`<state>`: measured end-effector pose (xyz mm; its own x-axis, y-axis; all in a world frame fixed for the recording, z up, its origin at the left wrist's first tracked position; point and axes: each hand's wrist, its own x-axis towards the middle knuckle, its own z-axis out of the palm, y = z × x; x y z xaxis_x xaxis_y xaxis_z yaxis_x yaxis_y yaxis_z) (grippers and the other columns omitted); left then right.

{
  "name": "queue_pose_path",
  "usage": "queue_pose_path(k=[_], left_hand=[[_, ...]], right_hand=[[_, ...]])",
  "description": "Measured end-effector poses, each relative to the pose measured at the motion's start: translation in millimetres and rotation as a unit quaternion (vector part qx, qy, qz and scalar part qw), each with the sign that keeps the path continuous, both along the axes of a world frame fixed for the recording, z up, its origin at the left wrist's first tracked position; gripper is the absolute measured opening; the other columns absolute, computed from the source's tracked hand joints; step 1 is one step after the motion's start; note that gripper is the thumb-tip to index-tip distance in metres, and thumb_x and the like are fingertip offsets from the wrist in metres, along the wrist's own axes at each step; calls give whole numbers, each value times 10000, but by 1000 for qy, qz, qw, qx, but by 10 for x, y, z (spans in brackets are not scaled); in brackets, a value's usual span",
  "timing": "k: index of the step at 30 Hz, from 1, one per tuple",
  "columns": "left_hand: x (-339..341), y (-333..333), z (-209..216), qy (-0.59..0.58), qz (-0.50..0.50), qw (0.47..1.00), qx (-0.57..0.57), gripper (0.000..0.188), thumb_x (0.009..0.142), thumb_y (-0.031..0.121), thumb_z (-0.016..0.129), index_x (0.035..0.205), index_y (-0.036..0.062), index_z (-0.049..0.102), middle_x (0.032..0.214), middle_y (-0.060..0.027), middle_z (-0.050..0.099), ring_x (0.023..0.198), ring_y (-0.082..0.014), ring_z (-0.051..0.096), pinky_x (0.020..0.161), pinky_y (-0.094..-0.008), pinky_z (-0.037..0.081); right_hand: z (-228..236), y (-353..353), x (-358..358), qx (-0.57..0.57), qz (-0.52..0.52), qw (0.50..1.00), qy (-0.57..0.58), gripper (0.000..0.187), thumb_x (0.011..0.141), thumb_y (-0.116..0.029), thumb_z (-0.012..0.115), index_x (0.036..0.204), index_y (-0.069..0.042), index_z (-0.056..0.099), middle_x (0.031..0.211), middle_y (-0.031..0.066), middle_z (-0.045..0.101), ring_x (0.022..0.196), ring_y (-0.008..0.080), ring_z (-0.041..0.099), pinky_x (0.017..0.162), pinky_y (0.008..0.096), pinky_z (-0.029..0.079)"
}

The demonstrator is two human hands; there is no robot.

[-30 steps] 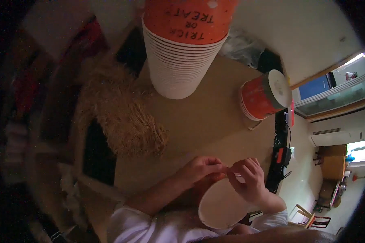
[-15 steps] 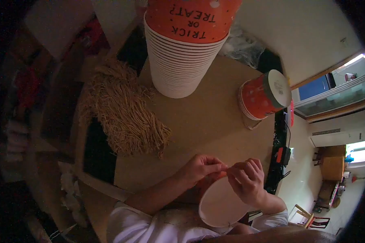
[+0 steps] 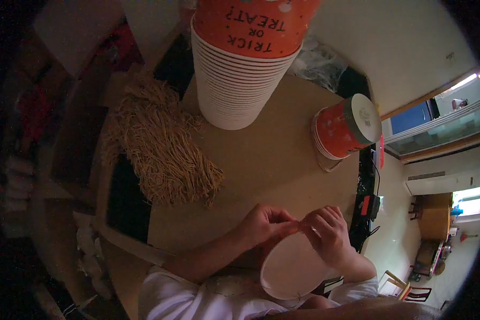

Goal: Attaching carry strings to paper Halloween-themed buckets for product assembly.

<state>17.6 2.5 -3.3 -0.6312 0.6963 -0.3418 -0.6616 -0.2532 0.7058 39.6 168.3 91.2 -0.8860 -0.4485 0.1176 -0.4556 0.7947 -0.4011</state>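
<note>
A paper bucket (image 3: 293, 269), white inside, rests tilted against my body with its mouth facing up towards me. At its far rim the fingertips of my left hand (image 3: 269, 225) and my right hand (image 3: 328, 234) come together. Both hands are closed in a pinch, and whatever lies between the fingers is too small and hidden to make out. A thin strand shows at the bucket's near rim. To the left on the table lies a thick bundle of tan cords (image 3: 168, 149).
A tall stack of nested buckets (image 3: 240, 80), white below and orange at the top, stands at the far side. Upside-down orange buckets (image 3: 338, 130) with a cord loop sit at the right on a brown board (image 3: 261, 165). Clear plastic wrapping (image 3: 320, 66) lies behind.
My fingertips have shifted slightly at the bucket's rim, covering the orange bit that showed between them. The bucket and the things on the table stay in place.
</note>
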Motion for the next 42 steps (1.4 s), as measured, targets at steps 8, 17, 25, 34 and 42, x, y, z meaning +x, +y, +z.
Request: queue_pose_path(k=[8,17,25,34,42], left_hand=[[-40,-33,58,-19,1,1000,20,136,801,117,638,879,6,648,755,-21,634,677,-59,559,613,-206,464],[-64,-20,76,57,15,998,-22,152,792,114,637,894,1,643,785,-32,643,711,-63,576,643,-207,472],[-45,-64,192,93,8,994,-65,146,805,116,618,886,-6,633,785,-29,639,720,-58,574,649,-211,472],[9,-56,96,171,94,976,-95,163,812,121,612,913,-6,626,782,-36,638,694,-60,567,648,-224,474],[20,-41,79,397,156,889,-164,177,743,119,680,905,59,646,771,-72,612,637,-147,576,562,-247,462]], right_hand=[[15,27,-72,-42,-33,998,-30,231,637,-129,732,759,-71,544,709,56,573,666,243,555,654,344,406],[21,193,-92,-189,-150,950,-197,91,730,-29,654,802,-32,599,798,78,610,760,210,594,694,308,456],[-116,161,-142,-203,-74,930,-296,57,751,-20,622,807,-22,625,785,73,598,744,167,584,670,268,454],[-123,137,-158,-212,-94,922,-312,44,743,-15,640,781,-22,620,761,62,582,718,151,571,662,267,450],[-158,134,-168,-194,-90,931,-294,60,732,-17,651,784,-21,620,752,62,581,717,150,556,666,269,445]])
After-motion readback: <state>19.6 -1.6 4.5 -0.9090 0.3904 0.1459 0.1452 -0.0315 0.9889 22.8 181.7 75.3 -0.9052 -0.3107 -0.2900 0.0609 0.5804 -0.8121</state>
